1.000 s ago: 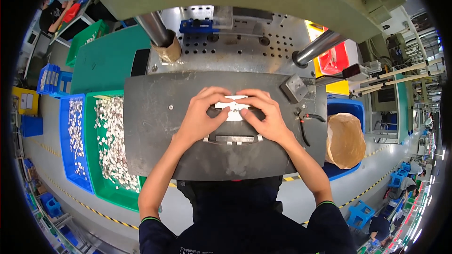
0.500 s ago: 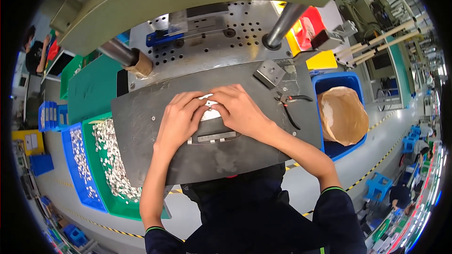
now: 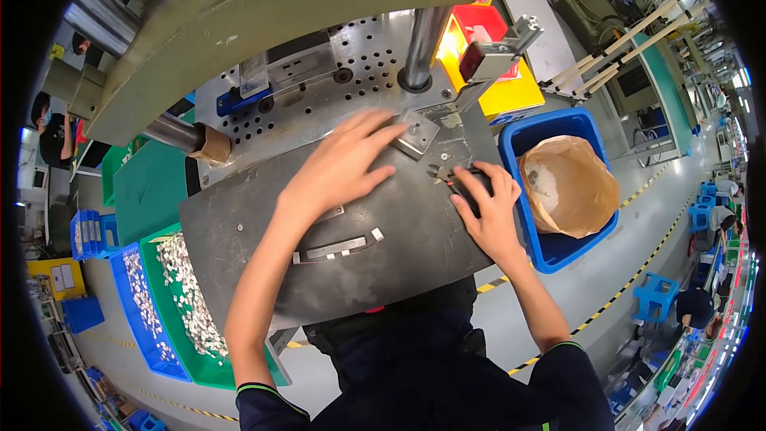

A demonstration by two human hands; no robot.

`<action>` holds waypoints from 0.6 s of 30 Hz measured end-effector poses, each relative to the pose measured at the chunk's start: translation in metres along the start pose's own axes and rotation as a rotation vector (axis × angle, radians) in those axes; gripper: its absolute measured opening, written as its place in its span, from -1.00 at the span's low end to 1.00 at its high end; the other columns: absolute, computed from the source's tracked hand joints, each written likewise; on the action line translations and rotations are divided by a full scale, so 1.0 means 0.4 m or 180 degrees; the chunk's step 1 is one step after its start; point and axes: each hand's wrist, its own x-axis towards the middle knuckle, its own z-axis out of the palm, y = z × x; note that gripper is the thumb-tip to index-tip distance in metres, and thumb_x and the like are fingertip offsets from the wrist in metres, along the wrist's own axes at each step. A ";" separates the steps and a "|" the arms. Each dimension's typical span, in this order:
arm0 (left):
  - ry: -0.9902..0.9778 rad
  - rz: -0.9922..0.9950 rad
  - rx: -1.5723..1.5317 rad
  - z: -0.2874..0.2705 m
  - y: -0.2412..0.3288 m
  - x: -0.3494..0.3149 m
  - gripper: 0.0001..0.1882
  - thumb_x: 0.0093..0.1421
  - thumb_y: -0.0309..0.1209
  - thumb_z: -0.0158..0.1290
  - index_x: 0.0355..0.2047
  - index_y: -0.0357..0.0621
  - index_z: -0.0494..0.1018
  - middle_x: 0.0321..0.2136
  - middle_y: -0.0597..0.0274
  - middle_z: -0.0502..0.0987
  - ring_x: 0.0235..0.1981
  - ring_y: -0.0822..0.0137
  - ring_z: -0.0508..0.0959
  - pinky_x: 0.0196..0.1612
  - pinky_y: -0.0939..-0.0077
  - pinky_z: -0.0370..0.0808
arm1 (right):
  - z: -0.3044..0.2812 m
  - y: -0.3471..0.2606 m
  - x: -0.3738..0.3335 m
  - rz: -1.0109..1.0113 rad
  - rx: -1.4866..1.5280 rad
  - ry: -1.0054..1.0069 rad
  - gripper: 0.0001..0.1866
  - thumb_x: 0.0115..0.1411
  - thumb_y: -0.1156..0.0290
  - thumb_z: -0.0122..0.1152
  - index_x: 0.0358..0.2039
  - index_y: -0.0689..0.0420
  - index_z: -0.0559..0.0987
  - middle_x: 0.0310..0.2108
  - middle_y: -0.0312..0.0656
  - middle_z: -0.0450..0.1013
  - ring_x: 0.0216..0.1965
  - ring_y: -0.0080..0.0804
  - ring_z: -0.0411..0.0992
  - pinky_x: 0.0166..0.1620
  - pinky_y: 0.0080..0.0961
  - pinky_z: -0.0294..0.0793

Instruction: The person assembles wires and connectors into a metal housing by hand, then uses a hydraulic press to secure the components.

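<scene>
My left hand (image 3: pixel 341 161) reaches over the dark work plate (image 3: pixel 383 271) with its fingers spread, the fingertips beside or against a square metal block (image 3: pixel 418 136). No object shows in it. Closed around the handles of a pair of pliers (image 3: pixel 440 175) is my right hand (image 3: pixel 493 211); the jaws point left, toward the block. Just beside my left forearm, a small metal plate (image 3: pixel 333 213) shows only in part. Nearer me lies a narrow metal bar (image 3: pixel 335 248) with a thin wire and small white pieces along it.
A press frame (image 3: pixel 295 0) with steel posts arches over a perforated metal bed (image 3: pixel 367 64). On the left stand a green bin (image 3: pixel 231 371) and a blue bin (image 3: pixel 128 303) of small parts. A blue bin (image 3: pixel 550 255) with a paper-bag liner stands right, below a yellow box (image 3: pixel 511 96).
My hands have parted from the small metal plate, which now lies on the work plate. The left moved up to the metal block; the right moved right and took hold of the pliers. The view shifted.
</scene>
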 end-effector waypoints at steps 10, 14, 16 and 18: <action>-0.0488 -0.1172 0.0124 0.088 -0.003 0.116 -0.28 -0.20 -0.25 0.50 -0.03 -0.41 0.59 -0.19 -0.09 0.59 -0.11 -0.12 0.63 0.06 0.09 0.60 | -0.029 -0.034 -0.066 0.1386 0.3880 0.0127 -0.76 0.57 0.34 -0.10 -0.09 0.29 0.40 -0.05 0.00 0.55 -0.22 -0.41 0.50 -0.07 -0.49 0.50; 0.0694 -0.1720 -0.2538 0.102 0.045 0.004 -0.40 0.00 -0.40 0.49 0.02 -0.39 0.55 -0.22 0.16 0.66 -0.21 0.34 0.69 -0.13 0.44 0.64 | -0.017 -0.088 -0.050 0.1391 0.3894 0.0058 -0.56 0.56 0.33 -0.09 -0.45 0.33 0.45 0.07 0.05 0.49 -0.10 -0.36 0.48 0.04 -0.41 0.45; 0.0385 -0.2235 -0.3290 0.069 0.087 -0.042 -0.42 0.05 -0.56 0.44 0.08 -0.40 0.51 -0.18 0.21 0.66 -0.15 0.49 0.65 -0.09 0.58 0.61 | -0.023 -0.128 -0.052 0.1408 0.3641 0.0059 -0.52 0.54 0.35 -0.03 -0.54 0.36 0.45 0.12 0.06 0.47 -0.06 -0.33 0.47 0.06 -0.37 0.44; 0.0942 -0.2426 -0.4608 0.038 0.138 -0.081 -0.38 0.02 -0.61 0.43 0.11 -0.40 0.50 -0.18 0.23 0.67 -0.18 0.48 0.65 -0.06 0.57 0.61 | -0.027 -0.161 -0.036 0.1018 0.3156 -0.0455 -0.60 0.48 0.39 0.10 -0.48 0.41 0.49 0.15 0.09 0.44 -0.01 -0.25 0.48 0.08 -0.37 0.43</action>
